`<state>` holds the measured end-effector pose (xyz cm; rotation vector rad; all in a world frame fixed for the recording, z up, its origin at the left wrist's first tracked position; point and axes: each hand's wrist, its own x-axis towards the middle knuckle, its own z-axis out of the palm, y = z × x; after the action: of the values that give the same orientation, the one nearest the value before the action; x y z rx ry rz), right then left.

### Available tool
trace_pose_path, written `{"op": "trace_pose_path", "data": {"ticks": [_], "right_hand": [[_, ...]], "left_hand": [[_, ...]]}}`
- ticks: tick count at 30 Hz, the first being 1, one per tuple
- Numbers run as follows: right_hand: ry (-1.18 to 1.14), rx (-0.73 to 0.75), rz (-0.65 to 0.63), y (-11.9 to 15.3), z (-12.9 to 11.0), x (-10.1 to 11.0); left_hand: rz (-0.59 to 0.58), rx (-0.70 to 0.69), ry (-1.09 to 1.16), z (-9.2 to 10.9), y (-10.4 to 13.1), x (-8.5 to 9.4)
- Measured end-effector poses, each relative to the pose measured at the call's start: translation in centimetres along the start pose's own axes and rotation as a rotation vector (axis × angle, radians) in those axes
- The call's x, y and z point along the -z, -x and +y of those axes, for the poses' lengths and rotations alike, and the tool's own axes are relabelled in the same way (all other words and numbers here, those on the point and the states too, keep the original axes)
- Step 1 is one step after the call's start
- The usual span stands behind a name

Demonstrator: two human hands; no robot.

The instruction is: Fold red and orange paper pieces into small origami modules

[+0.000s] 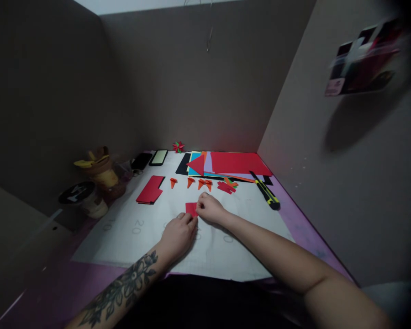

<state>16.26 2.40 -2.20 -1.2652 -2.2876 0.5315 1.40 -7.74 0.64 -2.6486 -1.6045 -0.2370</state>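
Touching the near edge of a small red square of flat, matte paper, the left hand had its fingers bent and close together; I cannot tell whether they were pinching it. The right hand had its fingers curled in and closed on the right edge of the square. The square was lying on a wide white sheet, smooth and marked with numbers. Beyond the square, orange folded pieces with sharp points made a short row, and to their right were thin red strips, with orange and green ones. Left of the square was a stack of red paper with a cut-out corner and black edges under it. Farther beyond the square, big coloured sheets overlapped, and a spiky red and green star stood behind, slightly to the left. Right of the square was a black and yellow cutter, lying diagonally, of a long narrow shape.
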Motion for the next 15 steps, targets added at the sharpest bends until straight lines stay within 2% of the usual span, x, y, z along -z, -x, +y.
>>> {"op": "trace_pose_path", "data": {"ticks": [9, 15], "right_hand": [[-0.035, -0.008, -0.013, 0.21, -0.29, 0.34], [-0.105, -0.044, 0.043, 0.15, 0.27, -0.08]], "left_hand": [[-0.011, -0.056, -0.012, 0.03, -0.28, -0.06], [-0.052, -0.118, -0.055, 0.47, -0.15, 0.58]]}}
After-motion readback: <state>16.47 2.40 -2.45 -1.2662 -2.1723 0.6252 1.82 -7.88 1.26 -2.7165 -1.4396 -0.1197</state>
